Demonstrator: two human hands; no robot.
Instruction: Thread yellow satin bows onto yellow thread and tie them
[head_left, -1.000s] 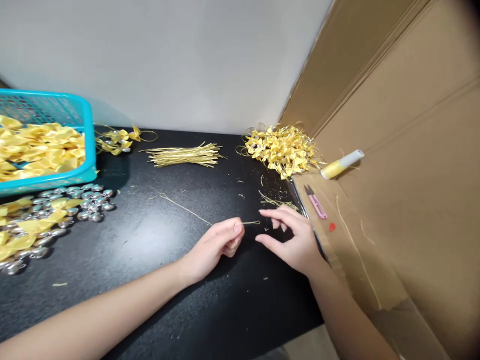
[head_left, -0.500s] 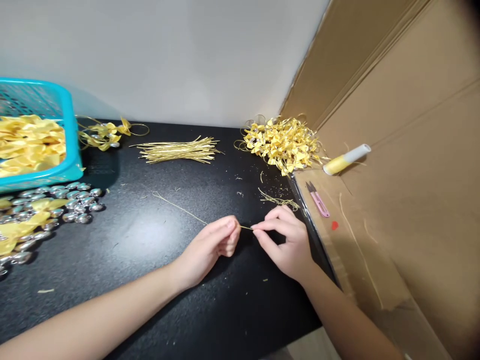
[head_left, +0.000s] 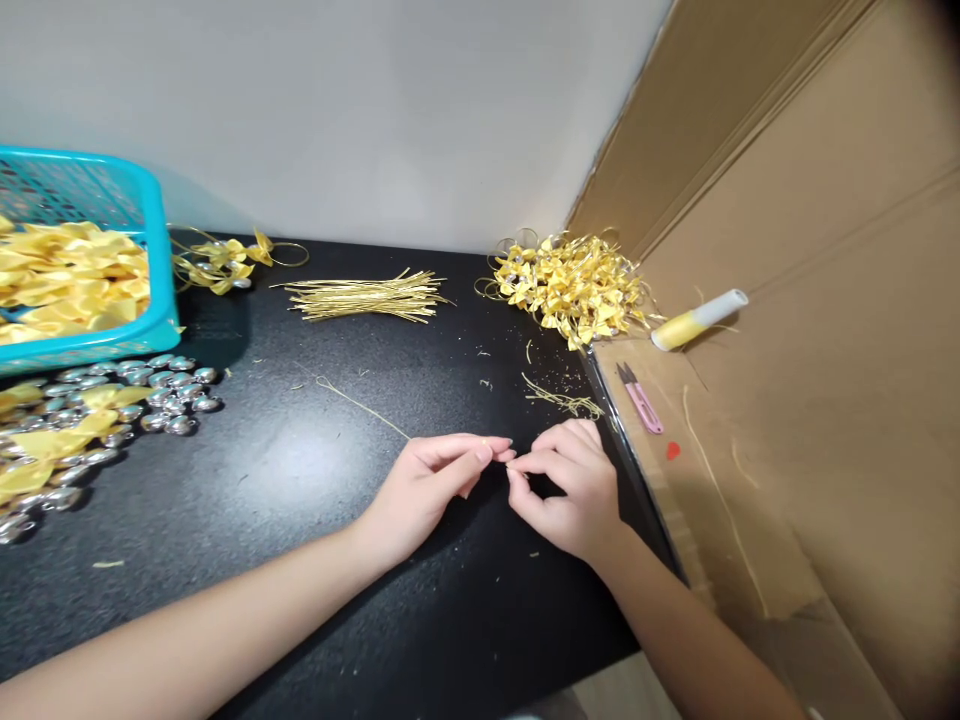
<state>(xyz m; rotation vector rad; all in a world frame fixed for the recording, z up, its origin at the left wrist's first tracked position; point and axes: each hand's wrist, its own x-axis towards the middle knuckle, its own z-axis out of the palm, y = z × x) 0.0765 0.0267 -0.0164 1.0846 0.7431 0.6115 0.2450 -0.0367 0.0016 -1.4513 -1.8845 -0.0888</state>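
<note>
Near the middle of the black table, my left hand [head_left: 435, 490] pinches a thin gold cord [head_left: 364, 407] that trails out to the upper left and ends in a small loop. Close beside it, my right hand [head_left: 570, 485] has thumb and index finger pressed together at the cord's other end, nearly touching the left fingertips. The short stretch of cord between the hands is mostly hidden by fingers. A bundle of gold cords [head_left: 367, 297] lies behind the hands.
At the left stand a turquoise basket [head_left: 157, 260] of yellow bows and silver beads [head_left: 180, 395]. Finished-looking bow loops [head_left: 574, 285] are heaped at the back right. Pink snips [head_left: 641, 400], a glue-like tube [head_left: 697, 320] and cord scraps [head_left: 559, 397] lie at the right.
My left fingers have loosened from a fist and stretched toward the right fingertips, closing the gap between the hands. The looped cord end has shifted slightly right.
</note>
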